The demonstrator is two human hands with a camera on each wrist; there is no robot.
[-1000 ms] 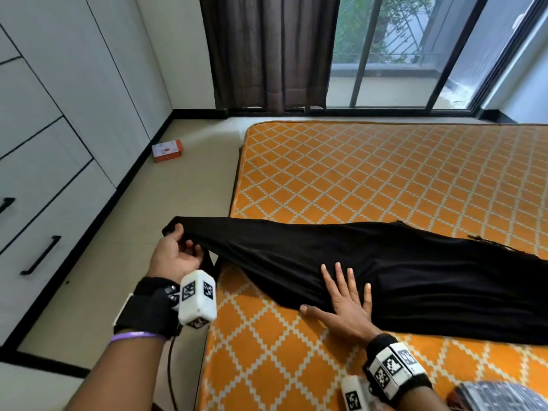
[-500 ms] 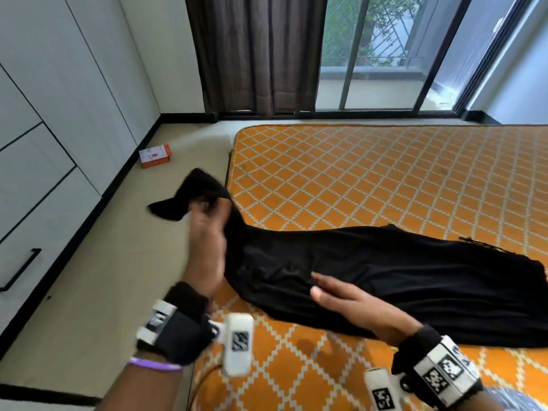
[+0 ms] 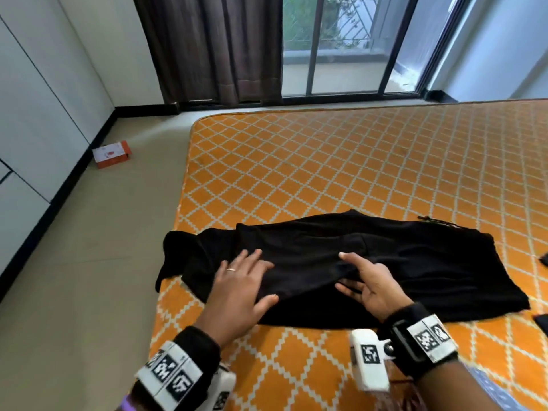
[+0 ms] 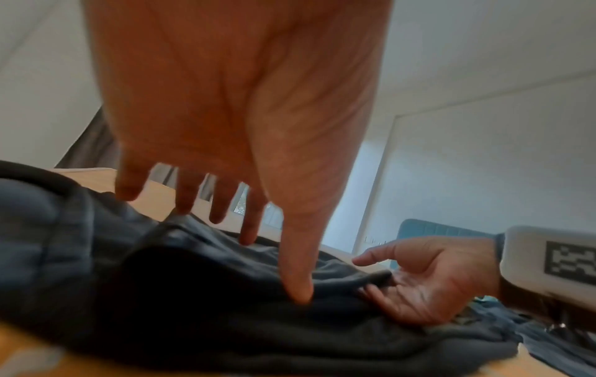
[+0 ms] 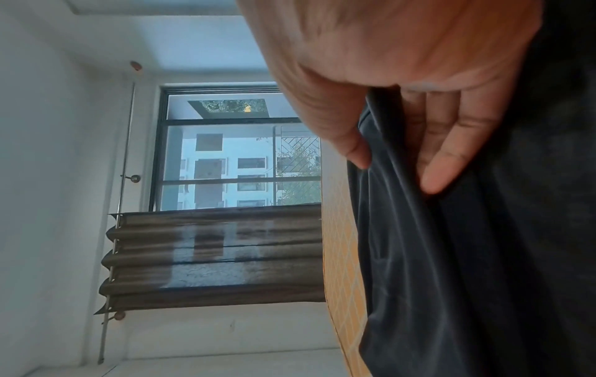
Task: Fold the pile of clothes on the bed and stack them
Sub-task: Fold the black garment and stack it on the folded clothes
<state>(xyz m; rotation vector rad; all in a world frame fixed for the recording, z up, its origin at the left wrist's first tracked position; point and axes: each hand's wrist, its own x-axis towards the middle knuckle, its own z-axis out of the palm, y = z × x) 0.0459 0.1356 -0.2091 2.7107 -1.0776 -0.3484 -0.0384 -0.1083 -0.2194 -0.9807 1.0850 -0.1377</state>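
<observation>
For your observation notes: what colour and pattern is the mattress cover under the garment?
Orange with a white diamond lattice, on the mattress cover; clearest in the head view.

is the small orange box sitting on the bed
No, the small orange box lies on the floor beside the wardrobe, apart from the bed.
</observation>
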